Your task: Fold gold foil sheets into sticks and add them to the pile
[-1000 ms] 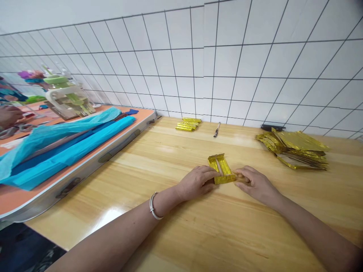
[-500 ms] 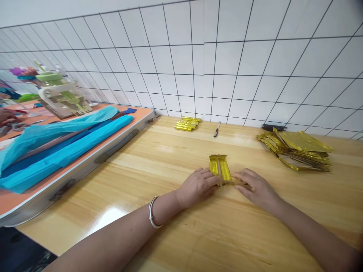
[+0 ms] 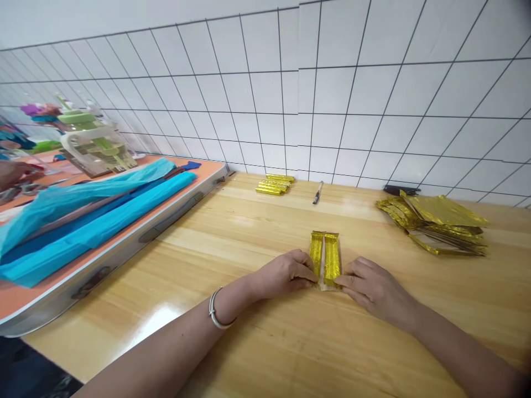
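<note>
A sheet of gold foil paper (image 3: 332, 257) lies on the wooden table, its two long sides folded in toward a narrow gap down the middle. At its far end a short flap is folded over. My left hand (image 3: 286, 271), with a silver bangle on the wrist, has its fingers closed on the paper's near left corner. On the near right corner, the thumb and fingers of my right hand (image 3: 371, 284) pinch the edge. A pale strip of the paper's underside shows between the hands at the near end. My fingertips partly cover both corners.
Several folded gold strips (image 3: 274, 184) lie near the tiled wall, beside a pen (image 3: 318, 193). A stack of gold foil sheets (image 3: 443, 221) sits at right, by a black object (image 3: 401, 190). Left, an orange-topped table (image 3: 211, 168) holds blue crepe paper (image 3: 124, 207), a bottle (image 3: 97, 141) and another person's hand (image 3: 14, 174).
The paper has been straightened and shifted slightly nearer. My right hand has moved from a raised near edge to the near right corner; my left hand has drawn back to the left corner.
</note>
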Action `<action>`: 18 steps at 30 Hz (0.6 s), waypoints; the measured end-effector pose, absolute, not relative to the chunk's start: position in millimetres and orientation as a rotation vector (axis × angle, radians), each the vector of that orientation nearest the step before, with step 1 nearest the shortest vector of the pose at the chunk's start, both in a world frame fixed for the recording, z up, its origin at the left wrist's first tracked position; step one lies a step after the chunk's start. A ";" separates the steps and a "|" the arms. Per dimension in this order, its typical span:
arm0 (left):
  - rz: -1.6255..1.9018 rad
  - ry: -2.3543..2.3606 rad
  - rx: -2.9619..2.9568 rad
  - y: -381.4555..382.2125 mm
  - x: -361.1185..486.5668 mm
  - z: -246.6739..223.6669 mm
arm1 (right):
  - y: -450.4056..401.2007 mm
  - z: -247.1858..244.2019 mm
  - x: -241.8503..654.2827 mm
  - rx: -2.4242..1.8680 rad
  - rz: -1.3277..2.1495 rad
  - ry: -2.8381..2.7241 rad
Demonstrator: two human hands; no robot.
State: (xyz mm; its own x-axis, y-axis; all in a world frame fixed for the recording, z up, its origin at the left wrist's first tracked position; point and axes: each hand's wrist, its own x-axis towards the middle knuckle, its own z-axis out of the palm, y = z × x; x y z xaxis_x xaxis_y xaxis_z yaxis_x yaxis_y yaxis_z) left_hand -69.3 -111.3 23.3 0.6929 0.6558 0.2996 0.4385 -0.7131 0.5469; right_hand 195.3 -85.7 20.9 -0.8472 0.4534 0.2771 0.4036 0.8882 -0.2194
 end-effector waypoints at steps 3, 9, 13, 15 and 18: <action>0.656 0.831 2.476 -109.7 -72.5 24.8 | -87.5 23.1 192.9 -0.645 0.234 -2.768; 0.626 0.849 2.511 -108.1 -75.3 25.0 | -92.0 27.4 190.1 -0.663 0.232 -2.761; 0.623 0.878 2.527 -109.1 -73.6 25.5 | -95.1 27.4 187.0 -0.697 0.216 -2.767; 0.637 0.900 2.520 -109.5 -73.0 24.1 | -95.8 26.1 185.1 -0.693 0.228 -2.747; 0.674 0.925 2.483 -109.6 -72.8 19.6 | -96.7 22.5 182.2 -0.709 0.282 -2.682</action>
State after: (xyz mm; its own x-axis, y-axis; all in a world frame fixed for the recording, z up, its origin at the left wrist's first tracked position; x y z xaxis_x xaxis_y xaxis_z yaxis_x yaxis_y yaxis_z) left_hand -72.8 -109.6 19.6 0.6638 0.6871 0.2955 0.4916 -0.6986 0.5199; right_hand 182.2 -96.7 22.5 -0.8128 0.5090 0.2833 0.4390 0.8549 -0.2765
